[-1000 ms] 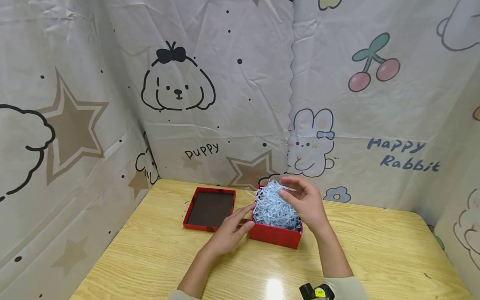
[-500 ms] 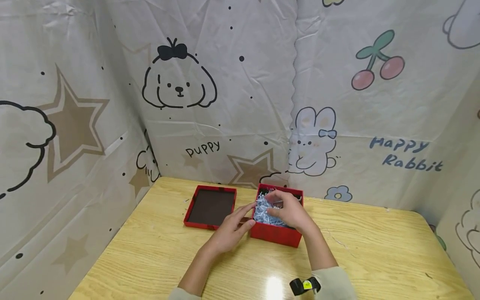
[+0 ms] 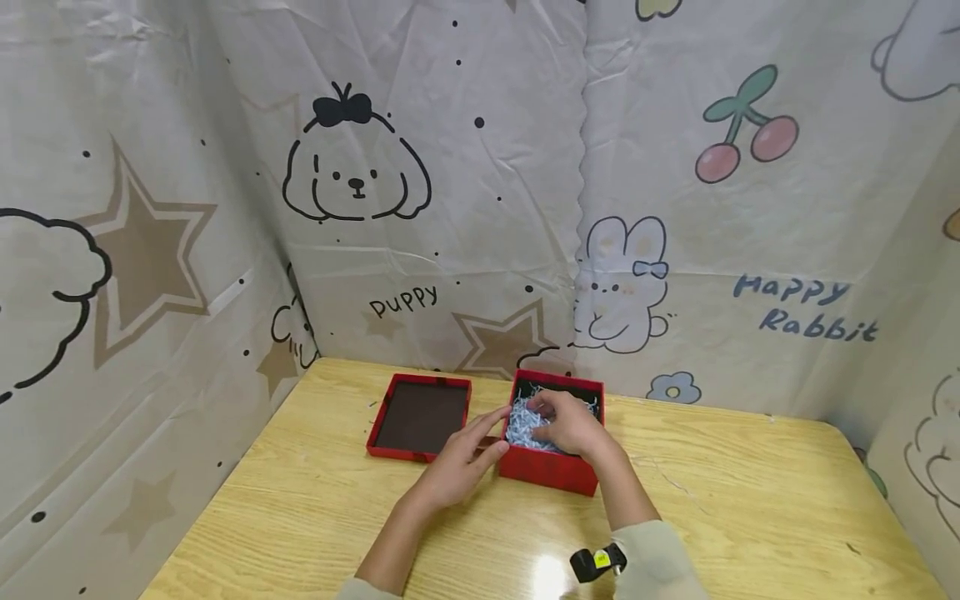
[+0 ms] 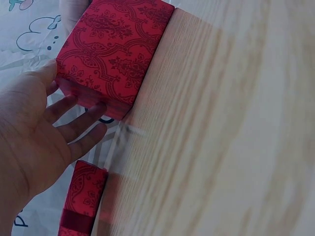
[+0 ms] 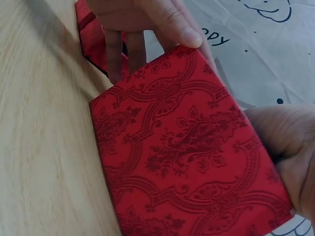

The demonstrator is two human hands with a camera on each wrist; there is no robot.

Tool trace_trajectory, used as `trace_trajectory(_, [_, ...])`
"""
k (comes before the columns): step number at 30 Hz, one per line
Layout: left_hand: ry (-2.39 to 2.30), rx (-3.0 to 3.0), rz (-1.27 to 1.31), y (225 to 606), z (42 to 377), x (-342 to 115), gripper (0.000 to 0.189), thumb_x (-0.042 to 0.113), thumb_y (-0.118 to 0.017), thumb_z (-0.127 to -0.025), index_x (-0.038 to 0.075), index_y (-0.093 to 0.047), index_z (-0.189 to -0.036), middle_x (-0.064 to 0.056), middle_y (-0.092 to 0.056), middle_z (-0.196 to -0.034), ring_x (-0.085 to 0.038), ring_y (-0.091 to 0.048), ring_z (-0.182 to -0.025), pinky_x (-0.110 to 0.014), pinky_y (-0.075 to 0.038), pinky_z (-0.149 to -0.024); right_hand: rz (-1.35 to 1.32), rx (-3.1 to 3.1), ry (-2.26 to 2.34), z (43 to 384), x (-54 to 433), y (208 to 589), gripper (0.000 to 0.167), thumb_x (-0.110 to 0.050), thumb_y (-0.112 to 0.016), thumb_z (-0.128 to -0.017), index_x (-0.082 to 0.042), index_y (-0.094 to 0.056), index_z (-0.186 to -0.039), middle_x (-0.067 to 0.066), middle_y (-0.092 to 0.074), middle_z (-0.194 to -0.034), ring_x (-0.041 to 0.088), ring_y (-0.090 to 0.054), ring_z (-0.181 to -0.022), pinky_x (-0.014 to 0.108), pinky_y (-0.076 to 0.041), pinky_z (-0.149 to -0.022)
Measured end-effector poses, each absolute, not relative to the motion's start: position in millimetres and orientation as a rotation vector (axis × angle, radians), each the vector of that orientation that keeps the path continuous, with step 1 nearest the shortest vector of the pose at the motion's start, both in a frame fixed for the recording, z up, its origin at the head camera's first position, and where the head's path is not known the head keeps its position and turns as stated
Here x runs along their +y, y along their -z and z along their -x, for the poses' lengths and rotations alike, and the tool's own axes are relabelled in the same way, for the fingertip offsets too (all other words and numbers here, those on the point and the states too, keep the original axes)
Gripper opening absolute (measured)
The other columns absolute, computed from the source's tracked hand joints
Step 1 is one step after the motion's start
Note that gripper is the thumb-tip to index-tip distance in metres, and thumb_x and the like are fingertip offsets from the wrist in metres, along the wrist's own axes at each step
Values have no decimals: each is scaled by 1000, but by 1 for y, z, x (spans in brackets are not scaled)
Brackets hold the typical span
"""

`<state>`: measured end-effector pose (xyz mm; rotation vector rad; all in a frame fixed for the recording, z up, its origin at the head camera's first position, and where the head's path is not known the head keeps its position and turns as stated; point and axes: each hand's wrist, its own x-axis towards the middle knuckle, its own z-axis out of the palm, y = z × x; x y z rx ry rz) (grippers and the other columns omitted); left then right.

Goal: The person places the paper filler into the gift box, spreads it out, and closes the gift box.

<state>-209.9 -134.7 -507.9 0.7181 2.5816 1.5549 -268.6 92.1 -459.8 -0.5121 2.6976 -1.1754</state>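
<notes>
A red patterned box (image 3: pixel 551 471) stands uncovered on the table, its dark inside partly filled with pale blue shredded paper (image 3: pixel 522 432). My left hand (image 3: pixel 457 471) rests against the box's left side. In the left wrist view its fingers (image 4: pixel 81 123) spread along that side, and the thumb touches the edge. Inside the box, my right hand (image 3: pixel 573 425) holds some of the shredded paper between its curved fingers and thumb. The box wall (image 5: pixel 182 147) hides those fingertips in the right wrist view.
The red lid (image 3: pixel 420 417) lies with its dark inside up, left of the box. Loose paper strands (image 3: pixel 678 483) lie on the wooden table (image 3: pixel 750 500) to the right. A printed cloth (image 3: pixel 480 208) hangs behind the table.
My right hand has come down and left, from beside the high heap of shredded paper into the box. The paper now sits lower, within the walls. My left hand has stayed in place.
</notes>
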Motion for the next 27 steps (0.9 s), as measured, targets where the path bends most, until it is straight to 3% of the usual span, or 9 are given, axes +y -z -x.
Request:
trace_trajectory(5, [-1541, 2590, -712, 509, 210, -134, 59, 37, -53, -112, 23, -36, -167, 2, -44, -164, -21, -65, -128, -42, -53, -108, 585, 2664, 1261, 269, 106, 449, 38, -9, -79, -94, -4, -69, -130, 15, -71, -125, 35, -68, -116, 53, -57, -100])
trace_trajectory(13, [-1555, 2588, -735, 510, 209, -134, 59, 35, -54, -112, 20, -37, -166, 1, -45, -164, -19, -66, -126, -39, -53, -108, 628, 2550, 1475, 262, 138, 418, 39, -9, -70, -103, 0, -62, -139, 23, -65, -136, 34, -67, -117, 47, -60, -97])
trace_trajectory(22, [-1554, 2607, -701, 508, 210, -135, 60, 37, -56, -110, 25, -37, -166, 1, -45, -164, -21, -65, -128, -42, -53, -109, 676, 2352, 1591, 251, 147, 414, 37, -1, -67, -102, 1, -60, -139, 20, -68, -121, 36, -71, -111, 38, -62, -94])
trace_trajectory(27, [-1554, 2599, -707, 508, 210, -134, 59, 37, -55, -111, 26, -37, -166, 1, -46, -163, -20, -65, -128, -42, -53, -109, 750, 2234, 1542, 254, 139, 431, 36, -3, -66, -103, 4, -60, -138, 20, -68, -116, 35, -73, -106, 41, -63, -92])
